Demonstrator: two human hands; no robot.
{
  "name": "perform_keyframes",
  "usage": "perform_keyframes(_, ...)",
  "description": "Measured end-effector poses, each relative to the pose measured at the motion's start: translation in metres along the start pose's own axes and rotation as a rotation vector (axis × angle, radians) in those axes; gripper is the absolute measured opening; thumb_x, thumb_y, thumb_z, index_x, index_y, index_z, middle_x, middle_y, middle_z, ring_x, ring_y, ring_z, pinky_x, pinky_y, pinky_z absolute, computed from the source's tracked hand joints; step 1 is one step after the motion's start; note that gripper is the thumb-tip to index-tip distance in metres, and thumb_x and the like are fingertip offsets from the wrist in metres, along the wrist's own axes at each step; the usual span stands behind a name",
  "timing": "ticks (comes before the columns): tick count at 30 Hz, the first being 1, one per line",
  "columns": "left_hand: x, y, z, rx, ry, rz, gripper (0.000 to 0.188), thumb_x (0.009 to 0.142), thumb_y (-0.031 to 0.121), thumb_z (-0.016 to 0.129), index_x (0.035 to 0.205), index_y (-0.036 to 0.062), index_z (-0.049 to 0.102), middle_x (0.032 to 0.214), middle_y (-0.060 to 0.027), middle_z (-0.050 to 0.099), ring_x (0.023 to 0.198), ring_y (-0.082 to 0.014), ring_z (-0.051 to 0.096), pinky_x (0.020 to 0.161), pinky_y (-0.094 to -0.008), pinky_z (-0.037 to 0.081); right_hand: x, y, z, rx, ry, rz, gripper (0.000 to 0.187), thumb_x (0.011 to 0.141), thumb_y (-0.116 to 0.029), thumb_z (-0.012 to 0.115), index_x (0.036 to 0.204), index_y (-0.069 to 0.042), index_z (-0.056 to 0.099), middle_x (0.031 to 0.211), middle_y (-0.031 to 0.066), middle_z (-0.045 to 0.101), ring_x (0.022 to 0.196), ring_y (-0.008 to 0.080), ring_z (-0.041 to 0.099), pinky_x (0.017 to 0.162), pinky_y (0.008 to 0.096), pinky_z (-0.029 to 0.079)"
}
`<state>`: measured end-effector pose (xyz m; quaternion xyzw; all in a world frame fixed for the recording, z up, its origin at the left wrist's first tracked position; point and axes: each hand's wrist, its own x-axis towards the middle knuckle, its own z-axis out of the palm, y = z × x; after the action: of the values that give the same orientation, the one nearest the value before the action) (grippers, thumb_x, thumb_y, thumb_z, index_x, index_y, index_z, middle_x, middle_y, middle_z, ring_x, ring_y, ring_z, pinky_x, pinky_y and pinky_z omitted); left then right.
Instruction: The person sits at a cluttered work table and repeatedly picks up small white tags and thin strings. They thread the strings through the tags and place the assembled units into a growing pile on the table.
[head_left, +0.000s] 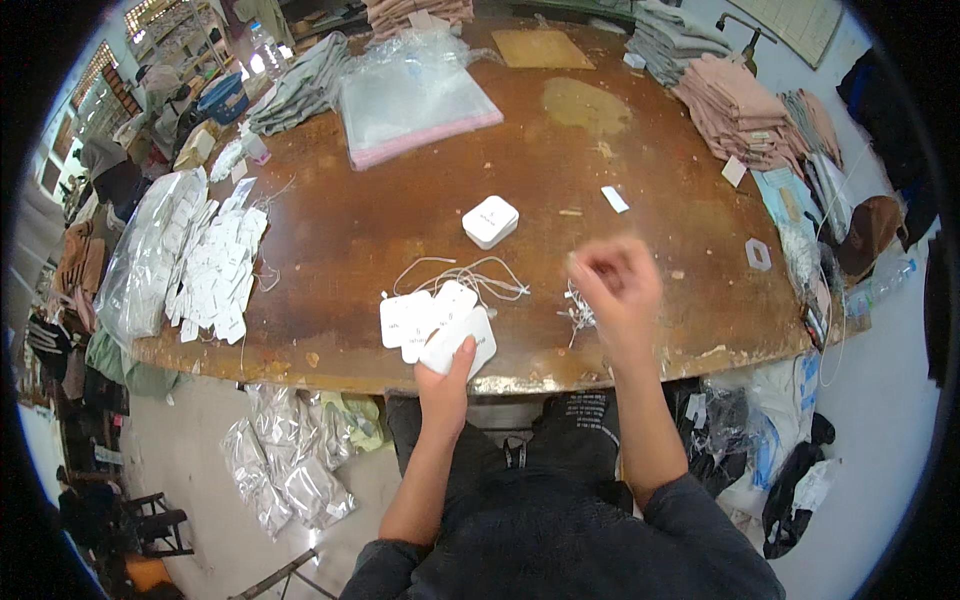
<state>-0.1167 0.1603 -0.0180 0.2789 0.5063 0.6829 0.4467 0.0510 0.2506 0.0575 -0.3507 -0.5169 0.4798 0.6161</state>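
Observation:
My left hand (444, 384) is closed on a white hang tag (458, 346) with rounded corners, thumb on top, at the table's near edge. More white tags (406, 318) lie fanned beside it, with pale looped strings (468, 274) just beyond them. My right hand (624, 292) hovers to the right of these, its curled fingers smeared by motion, so what they may hold cannot be made out. Under its fingertips sits a small tangle of white tag strings (580, 314). Farther in stands a neat stack of square white tags (491, 221).
On the left lie a heap of small white tags (218, 275) and a clear plastic bag (158, 250). Clear bags with a pink edge (420, 105) lie at the back. Folded pink garments (735, 110) and grey ones (675, 40) are piled at the far right of the brown table (370, 215).

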Motion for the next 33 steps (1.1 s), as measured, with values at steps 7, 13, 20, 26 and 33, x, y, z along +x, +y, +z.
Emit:
perform_keyframes(7, 0.003, 0.000, 0.004, -0.062, 0.024, 0.018, 0.035, 0.091, 0.009, 0.068, 0.121, -0.0048, 0.057, 0.112, -0.0087, 0.064, 0.101, -0.0144, 0.061, 0.088, -0.0300, 0.051, -0.022, 0.019, 0.009, -0.111, -0.060, 0.039, 0.019, 0.085, 0.000, 0.071, 0.096, -0.003, 0.055, 0.091, 0.0030, 0.063, 0.080, 0.0070, 0.058, 0.071, 0.0227, 0.049)
perform_keyframes(13, 0.003, -0.005, 0.004, 0.004, 0.034, 0.139, 0.030, 0.090, 0.007, 0.068, 0.117, -0.0037, 0.059, 0.108, -0.0080, 0.065, 0.098, -0.0127, 0.061, 0.086, -0.0283, 0.049, -0.055, 0.071, 0.046, -0.136, -0.195, 0.081, 0.015, 0.087, 0.001, 0.069, 0.093, 0.001, 0.055, 0.091, 0.0081, 0.066, 0.076, 0.0078, 0.062, 0.066, 0.0231, 0.052)
perform_keyframes(20, 0.004, -0.008, 0.003, 0.057, 0.062, 0.180, 0.026, 0.090, 0.008, 0.069, 0.112, -0.0025, 0.061, 0.105, -0.0073, 0.066, 0.094, -0.0117, 0.061, 0.083, -0.0275, 0.049, -0.053, 0.070, 0.054, -0.279, -0.181, -0.085, 0.013, 0.089, 0.004, 0.064, 0.092, 0.001, 0.051, 0.095, 0.0101, 0.066, 0.080, 0.0085, 0.059, 0.070, 0.0257, 0.053)
perform_keyframes(26, -0.002, -0.010, 0.001, 0.251, 0.040, 0.239, 0.019, 0.089, 0.005, 0.069, 0.107, 0.0001, 0.063, 0.101, -0.0064, 0.064, 0.088, -0.0129, 0.061, 0.077, -0.0274, 0.049, -0.056, 0.066, 0.059, -0.227, -0.171, -0.078, 0.013, 0.090, 0.005, 0.064, 0.091, 0.001, 0.051, 0.093, 0.0107, 0.067, 0.078, 0.0088, 0.060, 0.068, 0.0244, 0.052)
perform_keyframes(33, 0.012, -0.002, -0.003, 0.961, 0.063, 0.977, 0.026, 0.071, 0.003, 0.075, 0.096, 0.0089, 0.071, 0.091, -0.0082, 0.063, 0.085, -0.0287, 0.059, 0.076, -0.0368, 0.048, -0.050, 0.052, 0.051, 0.239, -0.048, 0.431, 0.014, 0.089, 0.002, 0.066, 0.098, -0.003, 0.056, 0.087, 0.0054, 0.066, 0.077, 0.0070, 0.061, 0.069, 0.0220, 0.050)
